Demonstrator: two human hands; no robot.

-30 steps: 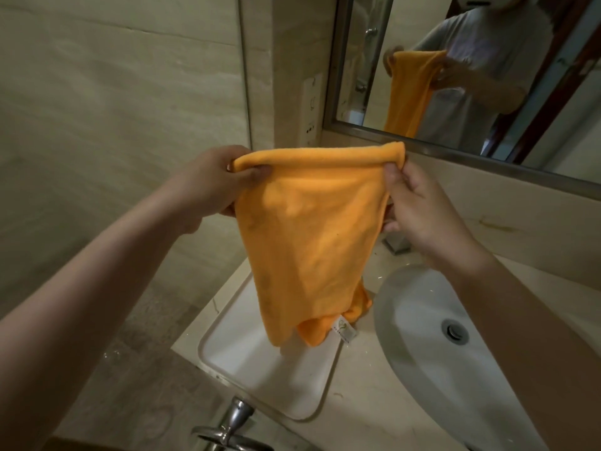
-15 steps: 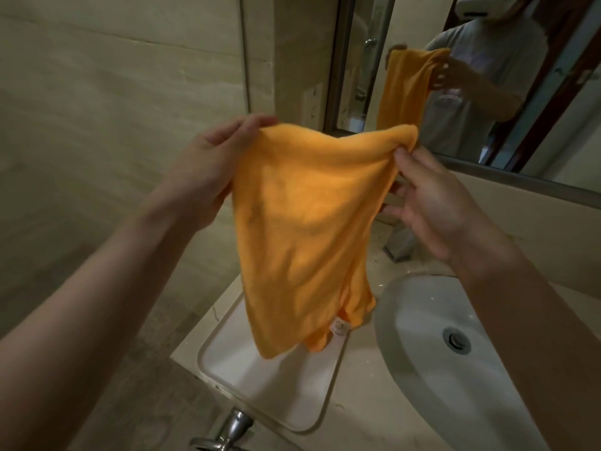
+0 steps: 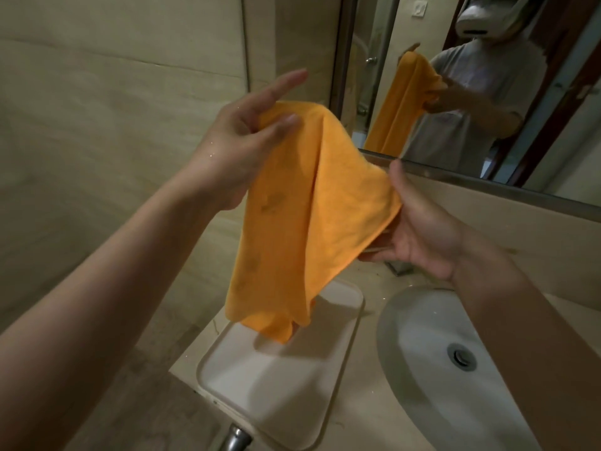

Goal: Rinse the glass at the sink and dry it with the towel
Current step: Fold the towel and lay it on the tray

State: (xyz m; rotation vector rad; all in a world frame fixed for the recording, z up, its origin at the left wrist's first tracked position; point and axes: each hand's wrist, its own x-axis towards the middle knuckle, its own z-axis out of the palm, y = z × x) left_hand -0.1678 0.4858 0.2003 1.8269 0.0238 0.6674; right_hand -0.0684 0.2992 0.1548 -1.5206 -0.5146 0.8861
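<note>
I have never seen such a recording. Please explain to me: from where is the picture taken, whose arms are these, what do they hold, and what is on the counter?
The one picture comes from a camera worn on a person's head, looking forward and down; there is no machine. The two bare arms are that person's own, and the mirror on the wall reflects them. The left hand pinches the top of an orange towel; the right hand holds its other side, fingers hidden behind the cloth. The towel hangs in the air above a white tray on the counter. To the right is the white sink with its drain. No glass is visible.
</note>
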